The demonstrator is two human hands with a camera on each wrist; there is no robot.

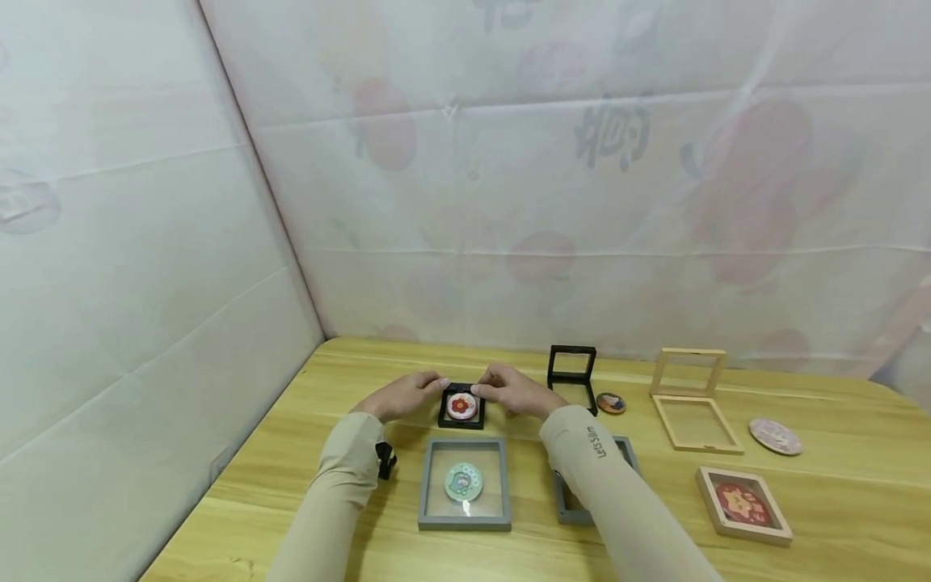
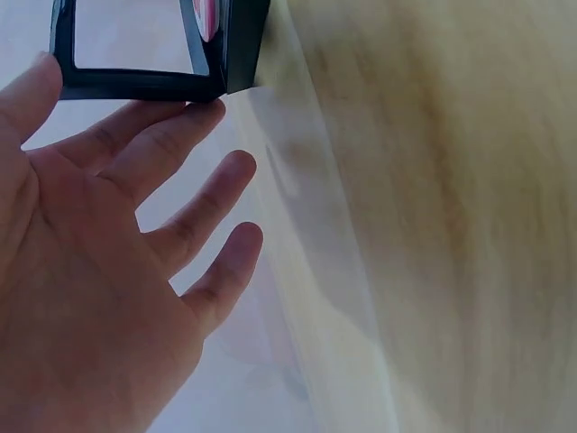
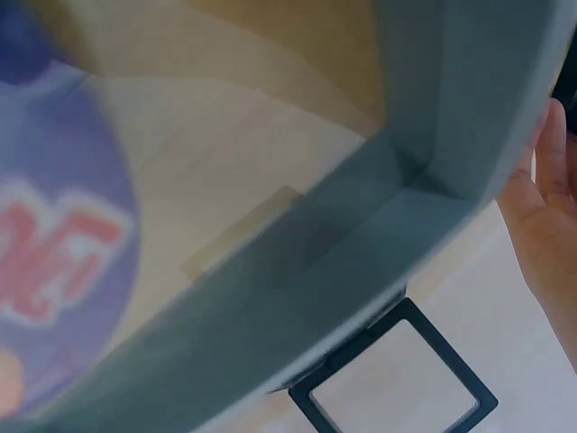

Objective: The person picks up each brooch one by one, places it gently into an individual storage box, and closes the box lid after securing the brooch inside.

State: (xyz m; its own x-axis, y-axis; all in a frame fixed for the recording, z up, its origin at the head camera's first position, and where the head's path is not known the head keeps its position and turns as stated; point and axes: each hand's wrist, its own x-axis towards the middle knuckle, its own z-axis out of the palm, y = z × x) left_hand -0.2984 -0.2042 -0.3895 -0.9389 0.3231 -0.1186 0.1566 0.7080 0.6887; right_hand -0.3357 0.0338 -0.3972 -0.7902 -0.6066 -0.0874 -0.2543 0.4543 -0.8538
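Both hands are at a small black display frame [image 1: 461,424] holding a round badge with a red flower [image 1: 461,406]. My left hand [image 1: 407,394] pinches its left side; in the left wrist view, the thumb and two fingers meet at the clear-windowed lid [image 2: 135,92], which stands at an angle to the other half, while the last two fingers spread free. At the far right corner, my right hand [image 1: 516,390] grips the same frame with its thumb in front. Only part of the right hand [image 3: 541,207] shows at the edge of the right wrist view.
Nearby lies a grey frame [image 1: 465,525] with a green badge [image 1: 463,482]. Another grey frame [image 1: 575,516] sits under the right forearm. Rightward are an open black frame [image 1: 571,377], a dark badge [image 1: 611,403], an open wooden frame [image 1: 698,447], a pinkish badge [image 1: 776,436] and a red-badge frame [image 1: 755,533].
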